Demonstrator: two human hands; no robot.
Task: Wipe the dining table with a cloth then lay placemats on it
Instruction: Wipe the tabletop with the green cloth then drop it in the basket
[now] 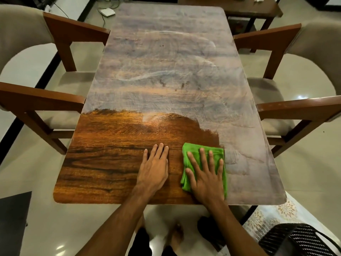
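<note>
A long wooden dining table (166, 80) runs away from me. Its near left part shows dark glossy wood; the far part and the right strip look dull grey with swirl marks. A folded green cloth (191, 154) lies near the front edge, right of centre. My right hand (206, 174) presses flat on the cloth with fingers spread. My left hand (155, 167) rests flat on the bare wood just left of the cloth, fingers straight and together. No placemats are in view.
Two wooden armchairs with beige cushions stand on each side, left (36, 100) and right (299, 108). A smaller dark side table (258, 8) sits beyond the far right corner. A black woven basket (299, 241) and a patterned rug (273, 213) lie at bottom right.
</note>
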